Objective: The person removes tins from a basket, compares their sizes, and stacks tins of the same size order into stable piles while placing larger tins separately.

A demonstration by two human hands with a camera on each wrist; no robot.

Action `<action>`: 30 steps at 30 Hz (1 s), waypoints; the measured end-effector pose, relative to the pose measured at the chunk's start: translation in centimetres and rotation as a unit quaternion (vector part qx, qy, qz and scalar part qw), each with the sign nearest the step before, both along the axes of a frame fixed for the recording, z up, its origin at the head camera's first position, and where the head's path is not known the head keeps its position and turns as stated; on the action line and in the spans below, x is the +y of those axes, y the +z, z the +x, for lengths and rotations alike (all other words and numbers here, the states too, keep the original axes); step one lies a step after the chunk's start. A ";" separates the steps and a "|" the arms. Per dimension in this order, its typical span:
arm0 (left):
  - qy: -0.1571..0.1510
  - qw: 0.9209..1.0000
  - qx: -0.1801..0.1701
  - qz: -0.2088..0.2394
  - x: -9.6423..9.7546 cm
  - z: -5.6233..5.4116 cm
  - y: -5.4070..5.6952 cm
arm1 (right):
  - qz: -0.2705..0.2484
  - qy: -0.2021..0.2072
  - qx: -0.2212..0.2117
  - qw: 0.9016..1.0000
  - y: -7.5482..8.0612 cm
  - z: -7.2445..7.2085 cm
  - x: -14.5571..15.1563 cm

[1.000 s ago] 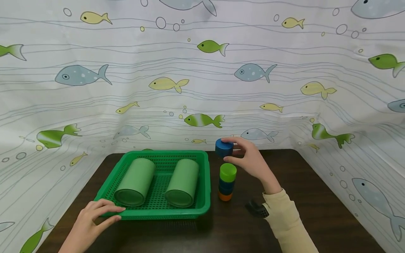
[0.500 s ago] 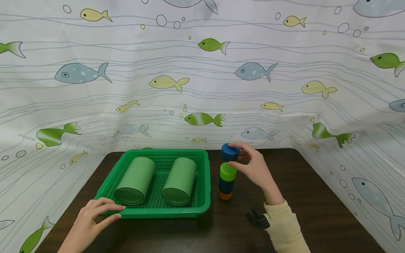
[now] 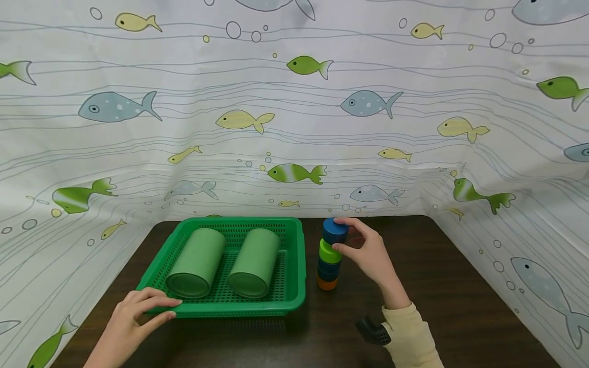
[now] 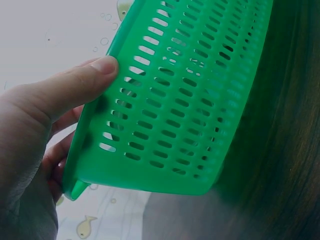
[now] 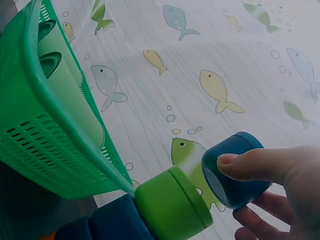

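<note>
In the head view my right hand (image 3: 370, 253) pinches a short blue cylindrical block (image 3: 334, 232) between thumb and fingers, just over a stack. A bright green block (image 3: 330, 253) tops that upright stack, with dark blue blocks (image 3: 329, 269) below it and an orange block (image 3: 327, 283) at the bottom. The right wrist view has a small gap between the held block and the green one. My left hand (image 3: 131, 322) grips the near-left rim of a green plastic basket (image 4: 155, 100), thumb on its outer wall. Two pale green cylinders (image 3: 195, 263) lie on their sides inside.
The stack stands on a dark wooden table (image 3: 442, 301), right of the basket. A white sheet (image 3: 294, 143) with printed fish rises behind and at both sides. A black strap-like device (image 3: 374, 330) sits by the right wrist at the beige sleeve (image 3: 411, 340).
My right hand brought the blue block rightward and then down over the stack. The right-hand pale green cylinder rolled left in the basket. My left hand stayed at the rim.
</note>
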State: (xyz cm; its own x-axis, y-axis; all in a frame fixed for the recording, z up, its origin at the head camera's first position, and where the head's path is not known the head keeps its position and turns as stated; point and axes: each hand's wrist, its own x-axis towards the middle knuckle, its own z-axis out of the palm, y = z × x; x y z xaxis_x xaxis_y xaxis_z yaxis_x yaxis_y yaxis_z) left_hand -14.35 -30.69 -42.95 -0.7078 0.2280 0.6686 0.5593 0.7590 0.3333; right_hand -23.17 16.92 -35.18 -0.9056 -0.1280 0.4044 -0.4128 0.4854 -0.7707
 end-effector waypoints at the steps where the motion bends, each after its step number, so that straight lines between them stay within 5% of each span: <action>1: 0.001 1.000 0.000 0.000 0.0 0.0 0.0 | -0.001 -0.001 -0.001 1.000 -0.1 0.0 0.0; 30: 0.004 1.000 0.005 -0.002 0.0 0.1 -0.1 | -0.011 -0.009 -0.021 1.000 -1.6 0.5 -0.4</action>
